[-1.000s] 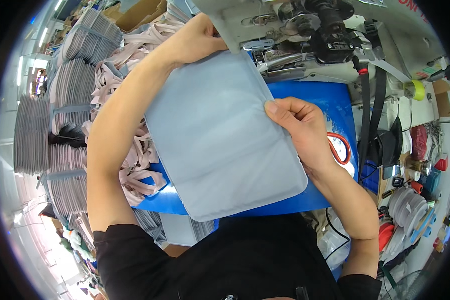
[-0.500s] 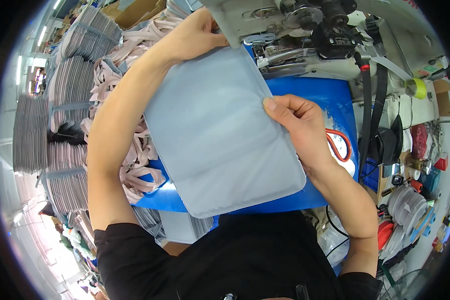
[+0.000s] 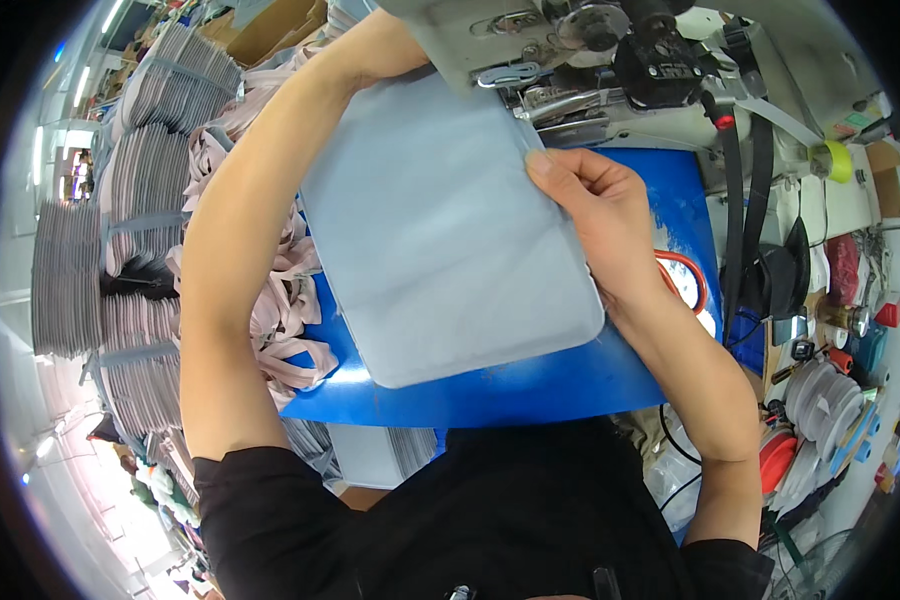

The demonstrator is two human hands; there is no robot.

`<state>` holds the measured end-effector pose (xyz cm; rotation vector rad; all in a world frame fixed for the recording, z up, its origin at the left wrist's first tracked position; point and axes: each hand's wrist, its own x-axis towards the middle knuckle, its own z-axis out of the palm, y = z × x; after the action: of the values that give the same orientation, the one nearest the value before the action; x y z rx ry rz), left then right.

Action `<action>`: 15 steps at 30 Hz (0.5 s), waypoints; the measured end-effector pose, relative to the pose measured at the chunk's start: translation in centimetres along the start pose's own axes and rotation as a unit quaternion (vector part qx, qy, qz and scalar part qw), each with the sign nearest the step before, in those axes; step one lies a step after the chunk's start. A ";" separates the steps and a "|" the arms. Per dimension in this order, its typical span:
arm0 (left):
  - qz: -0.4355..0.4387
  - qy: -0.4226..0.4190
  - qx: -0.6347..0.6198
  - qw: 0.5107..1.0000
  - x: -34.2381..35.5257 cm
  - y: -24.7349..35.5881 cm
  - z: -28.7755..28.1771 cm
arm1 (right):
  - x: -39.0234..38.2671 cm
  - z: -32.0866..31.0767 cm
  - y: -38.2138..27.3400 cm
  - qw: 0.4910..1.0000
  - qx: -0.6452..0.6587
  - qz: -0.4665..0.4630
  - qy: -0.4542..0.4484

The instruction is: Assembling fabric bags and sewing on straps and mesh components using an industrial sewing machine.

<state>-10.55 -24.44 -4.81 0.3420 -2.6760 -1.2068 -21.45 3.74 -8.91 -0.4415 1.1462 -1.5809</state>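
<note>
A flat grey-blue fabric panel (image 3: 450, 240) with rounded corners lies aslant over the blue work surface (image 3: 420, 400). Its far end runs in under the head of a sewing machine (image 3: 610, 60). My right hand (image 3: 595, 200) pinches the panel's right edge between thumb and bent fingers. My left hand (image 3: 395, 45) reaches to the panel's far left end, and its fingers are hidden behind the machine head. Beside my right wrist, a red-orange looped handle (image 3: 685, 275) rests on the blue surface.
Tied stacks of grey pieces (image 3: 140, 200) stand at the left. Pale pink fabric strips (image 3: 290, 290) hang in a tangle along the surface's left side. Black straps (image 3: 755, 190) hang right of the machine. White rolls (image 3: 820, 400) and tools crowd the far right.
The panel has slid away from me, further under the machine head. Both hands have moved forward with it, and the left hand's fingers have gone out of sight.
</note>
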 end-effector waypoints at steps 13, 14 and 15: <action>-0.026 0.095 0.092 0.991 1.1 -4.8 0.5 | 0.4 -0.3 0.5 0.995 0.095 -0.004 -0.032; -0.024 0.131 0.151 0.980 0.7 -4.3 0.9 | 0.8 -0.3 0.6 0.994 0.100 -0.010 -0.037; -0.020 0.168 0.210 0.963 0.0 -3.3 1.3 | 1.2 -0.2 0.8 0.997 0.080 -0.004 -0.005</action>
<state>-10.48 -25.59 -8.15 0.6041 -2.6035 -0.5147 -21.62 2.76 -9.98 -0.3483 1.0027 -1.6616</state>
